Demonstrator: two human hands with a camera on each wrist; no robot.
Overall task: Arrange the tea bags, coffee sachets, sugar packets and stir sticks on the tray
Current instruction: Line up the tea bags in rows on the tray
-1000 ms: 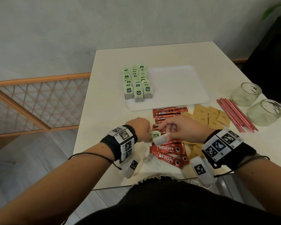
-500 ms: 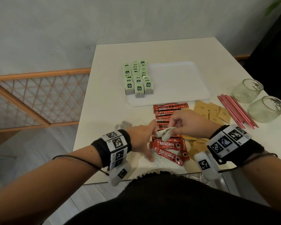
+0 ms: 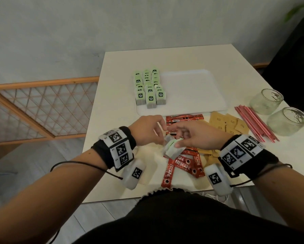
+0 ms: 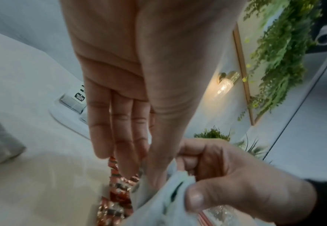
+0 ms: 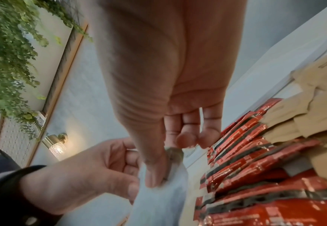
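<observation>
We see both hands meet over the near part of the white table (image 3: 116, 71), above a loose heap of red coffee sachets (image 3: 184, 164). The right hand (image 3: 198, 136) pinches a pale green tea bag (image 3: 172, 148) between thumb and fingers; from the left wrist view its thumb presses on the packet's top edge while the other fingers curl behind it. The left hand (image 3: 147, 129) reaches to the same tea bag from 9 o'clock, its thumb and forefinger closing on the packet's edge while the remaining fingers (image 4: 120, 137) stretch out nearly straight. So the tea bag is held off the table by both hands, just above the sachets, tilted with its lower end toward us.

At 12 o'clock from the hands lies the white tray (image 3: 191, 92). Along its left side stand three rows of green tea bags (image 3: 148, 87), upright and packed against one another; the rest of the tray surface is bare. More coffee sachets (image 3: 184, 118) lie flat on the table just beyond the hands, between them and the tray's near rim. At 2 o'clock a scatter of brown sugar packets (image 3: 227, 122) overlaps on the table, and a few more show under the right wrist. Further toward 3 o'clock a bundle of red stir sticks (image 3: 255, 122) lies side by side, slanting, and beside them two glass jars (image 3: 278, 111) stand upright near the table's right edge
</observation>
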